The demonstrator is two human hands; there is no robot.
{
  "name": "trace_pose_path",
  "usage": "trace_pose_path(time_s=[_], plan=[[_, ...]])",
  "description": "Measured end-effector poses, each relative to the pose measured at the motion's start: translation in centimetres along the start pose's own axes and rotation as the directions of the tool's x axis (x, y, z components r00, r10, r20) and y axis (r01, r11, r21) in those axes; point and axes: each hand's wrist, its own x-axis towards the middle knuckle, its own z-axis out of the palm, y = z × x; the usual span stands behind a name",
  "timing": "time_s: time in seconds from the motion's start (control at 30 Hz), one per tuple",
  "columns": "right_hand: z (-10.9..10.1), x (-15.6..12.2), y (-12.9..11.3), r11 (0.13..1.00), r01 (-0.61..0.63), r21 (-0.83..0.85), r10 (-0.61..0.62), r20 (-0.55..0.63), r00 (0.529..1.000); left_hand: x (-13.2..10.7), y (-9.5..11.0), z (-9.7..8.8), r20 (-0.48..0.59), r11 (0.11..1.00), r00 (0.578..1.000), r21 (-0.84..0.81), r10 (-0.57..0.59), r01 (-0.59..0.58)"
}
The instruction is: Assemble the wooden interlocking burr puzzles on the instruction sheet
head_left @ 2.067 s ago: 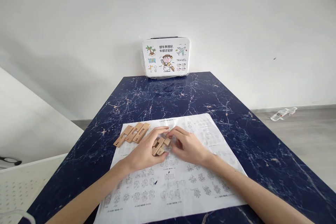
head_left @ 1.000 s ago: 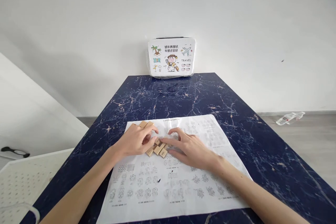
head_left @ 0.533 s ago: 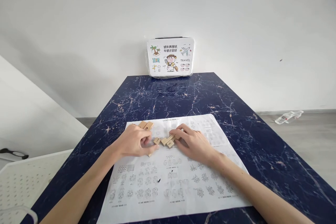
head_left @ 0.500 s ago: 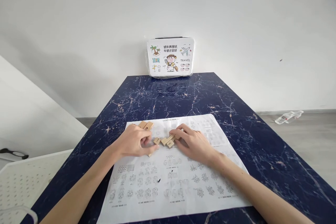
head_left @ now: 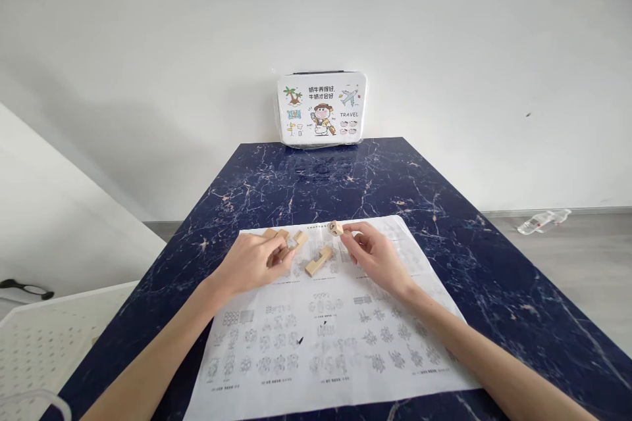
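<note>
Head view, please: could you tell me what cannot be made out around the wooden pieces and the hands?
- Wooden pieces under the left hand: mostly covered by it, so their count and its grip are unclear.
- Mark on the end of the piece in the right hand: too small to read.
- Printed sheet: diagrams too small and blurred.
- Both forearms: cut off by the bottom edge.

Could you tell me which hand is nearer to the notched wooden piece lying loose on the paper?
Roughly equal: the notched piece lies between the left hand and the right hand.
</note>
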Motion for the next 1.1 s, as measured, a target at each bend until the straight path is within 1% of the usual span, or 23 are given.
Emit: trace_pose_path(time_s=[0.07, 0.17, 0.23, 0.3, 0.47, 0.57, 0.63, 0.7, 0.87, 1.0, 1.1], plan=[[0.0, 0.1, 0.0, 0.991, -0.056, 0.125, 0.05, 0.047, 0.998, 0.1, 0.3, 0.2, -0.029, 0.992, 0.994, -0.077, -0.103, 0.1], [0.3, 0.1, -0.1, 0.948, -0.041, 0.314, 0.016, 0.084, 0.996, 0.3, 1.4, 0.7, 0.001, 0.945, 0.972, -0.235, -0.235, 0.229], [0.5, 0.1, -0.2, 0.931, -0.03, 0.364, -0.003, 0.092, 0.996, 0.5, 2.1, 1.1, -0.003, 0.914, 0.961, -0.311, -0.276, 0.262], [0.6, 0.0, -0.3, 0.929, -0.031, 0.369, -0.006, 0.1, 0.995, 0.6, 2.7, 1.5, -0.003, 0.893, 0.955, -0.356, -0.297, 0.276], [0.8, -0.4, -0.4, 0.922, -0.036, 0.385, -0.022, 0.145, 0.989, 0.6, 3.1, 2.4, 0.092, 0.831, 0.934, -0.432, -0.346, 0.35], [1.0, -0.6, -0.3, 0.927, -0.048, 0.371, -0.024, 0.187, 0.982, 0.5, 2.8, 2.6, 0.068, 0.82, 0.928, -0.448, -0.366, 0.356], [1.2, -0.8, -0.2, 0.929, -0.056, 0.366, -0.018, 0.194, 0.981, 0.4, 2.6, 2.7, 0.051, 0.812, 0.927, -0.468, -0.371, 0.35], [1.4, -0.9, -0.2, 0.926, -0.059, 0.373, -0.011, 0.184, 0.983, 0.4, 2.6, 2.8, 0.068, 0.789, 0.927, -0.505, -0.368, 0.35], [1.5, -1.1, -0.5, 0.939, -0.066, 0.339, 0.012, 0.158, 0.987, 0.6, 3.3, 2.5, 0.143, 0.676, 0.923, -0.643, -0.357, 0.361], [1.5, -1.3, -1.1, 0.964, -0.056, 0.26, 0.018, 0.147, 0.989, 0.8, 4.1, 2.1, 0.206, 0.583, 0.893, -0.695, -0.399, 0.421], [1.6, -1.4, -1.5, 0.973, -0.058, 0.222, 0.026, 0.144, 0.989, 0.9, 4.6, 1.8, 0.249, 0.512, 0.882, -0.737, -0.401, 0.441]])
